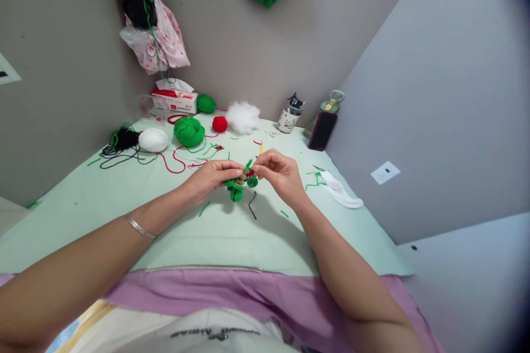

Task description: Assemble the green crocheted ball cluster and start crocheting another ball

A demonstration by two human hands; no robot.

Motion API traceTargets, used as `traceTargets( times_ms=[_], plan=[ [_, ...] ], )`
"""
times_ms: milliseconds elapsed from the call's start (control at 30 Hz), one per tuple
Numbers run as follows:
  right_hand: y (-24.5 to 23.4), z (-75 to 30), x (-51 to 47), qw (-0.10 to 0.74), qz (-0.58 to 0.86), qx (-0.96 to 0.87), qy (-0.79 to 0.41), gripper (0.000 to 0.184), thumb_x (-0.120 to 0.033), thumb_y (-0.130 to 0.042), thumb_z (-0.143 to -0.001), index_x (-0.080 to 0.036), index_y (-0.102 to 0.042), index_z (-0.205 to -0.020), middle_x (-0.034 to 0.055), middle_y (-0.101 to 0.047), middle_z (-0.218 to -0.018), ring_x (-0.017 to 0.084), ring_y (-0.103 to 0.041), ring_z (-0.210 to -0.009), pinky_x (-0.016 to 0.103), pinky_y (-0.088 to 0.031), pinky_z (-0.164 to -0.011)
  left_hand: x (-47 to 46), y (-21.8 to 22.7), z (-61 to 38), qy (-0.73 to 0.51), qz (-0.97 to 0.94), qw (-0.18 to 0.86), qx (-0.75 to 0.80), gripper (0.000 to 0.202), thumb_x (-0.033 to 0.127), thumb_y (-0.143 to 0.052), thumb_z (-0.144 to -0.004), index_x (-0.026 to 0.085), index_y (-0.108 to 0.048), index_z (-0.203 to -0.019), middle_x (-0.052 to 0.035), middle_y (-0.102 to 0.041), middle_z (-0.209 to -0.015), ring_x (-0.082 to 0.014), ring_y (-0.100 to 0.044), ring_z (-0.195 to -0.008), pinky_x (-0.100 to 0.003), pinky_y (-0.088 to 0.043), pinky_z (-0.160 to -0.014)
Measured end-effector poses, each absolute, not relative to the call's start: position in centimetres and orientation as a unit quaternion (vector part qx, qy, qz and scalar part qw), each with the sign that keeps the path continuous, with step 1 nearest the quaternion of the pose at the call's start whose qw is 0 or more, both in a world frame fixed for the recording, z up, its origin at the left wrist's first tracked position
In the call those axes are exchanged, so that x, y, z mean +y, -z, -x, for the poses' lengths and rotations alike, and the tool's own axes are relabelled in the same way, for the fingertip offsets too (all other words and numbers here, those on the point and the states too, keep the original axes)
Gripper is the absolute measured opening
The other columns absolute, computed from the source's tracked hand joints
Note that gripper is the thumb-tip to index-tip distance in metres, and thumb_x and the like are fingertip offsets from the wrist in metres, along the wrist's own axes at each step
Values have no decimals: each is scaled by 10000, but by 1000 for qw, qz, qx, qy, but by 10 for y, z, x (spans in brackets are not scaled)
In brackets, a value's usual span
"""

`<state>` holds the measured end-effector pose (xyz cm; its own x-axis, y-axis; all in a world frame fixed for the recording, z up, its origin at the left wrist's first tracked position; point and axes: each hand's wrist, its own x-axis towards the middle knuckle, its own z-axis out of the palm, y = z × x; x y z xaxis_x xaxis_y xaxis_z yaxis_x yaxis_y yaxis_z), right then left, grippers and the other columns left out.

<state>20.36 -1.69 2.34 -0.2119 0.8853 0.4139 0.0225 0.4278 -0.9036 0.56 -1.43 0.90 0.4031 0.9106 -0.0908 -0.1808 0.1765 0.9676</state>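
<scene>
Just above the middle of the table, a small green crocheted piece [236, 193] with round green balls and a bit of red hangs between my hands. My left hand [214, 176] pinches it from the left, thumb and fingers pressed together. From the right, my right hand [279, 174] is closed at the piece's red part, thumb against the fingers. Whether a hook or needle is in that pinch is too small to tell. A short black yarn end [252, 207] dangles below the piece. A yellow stick-like thing [261, 149] shows just behind my right hand.
Yarn balls lie at the back left: green [189, 131], white [153, 140], black [125, 137] and red [220, 124]. Behind stand white stuffing [243, 117], a tissue box [176, 100], a jar of tools [289, 119] and a phone [322, 130]. A white cloth strip [340, 190] lies right.
</scene>
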Motion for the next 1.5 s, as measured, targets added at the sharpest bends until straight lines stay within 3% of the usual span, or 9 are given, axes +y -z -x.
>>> traceTargets(
  times_ms=[300,567,867,1033,1367,1500],
  plan=[
    [-22,-204,-20,518,340,-708,-337,81,-207,-751,-825,-189,-698,-766,6,-604,-828,110,-609,-680,273,-509,-623,-13,-7,-6,-404,-503,670,367,326,398,-868,-676,164,-790,-891,-56,-749,-879,-188,-655,-852,-310,-470,-814],
    [-21,-201,-26,486,340,-786,-174,114,-130,-645,-892,-207,-671,-812,20,-593,-865,129,-612,-750,272,-498,-618,-13,-6,-5,-407,-518,663,356,282,424,-801,-773,161,-744,-858,-15,-683,-811,-134,-602,-772,-249,-438,-704],
    [-11,-192,-28,516,332,-770,-175,101,-174,-647,-905,-218,-676,-819,25,-600,-841,143,-616,-768,292,-557,-681,-12,-5,-2,-374,-490,733,288,228,356,-782,-814,173,-648,-837,-3,-658,-781,-138,-628,-754,-264,-476,-722],
    [-11,-193,-28,510,327,-773,-187,67,-210,-620,-932,-215,-670,-889,32,-619,-867,138,-619,-767,286,-566,-687,-10,-7,3,-399,-508,705,292,204,348,-752,-846,177,-642,-827,-4,-651,-779,-125,-603,-759,-241,-458,-704],
    [-6,-188,-30,504,368,-773,-115,120,-224,-621,-934,-209,-661,-822,28,-600,-868,115,-530,-665,276,-453,-598,-12,-4,-3,-411,-487,712,294,176,327,-759,-826,169,-681,-811,-11,-623,-780,-126,-560,-752,-247,-424,-702],
    [-18,-194,-27,524,370,-755,-138,141,-285,-589,-966,-218,-693,-897,48,-639,-918,156,-595,-834,299,-489,-719,-12,-9,-2,-404,-523,675,329,180,344,-785,-782,185,-701,-772,12,-592,-720,-114,-498,-677,-254,-378,-661]
  ],
)
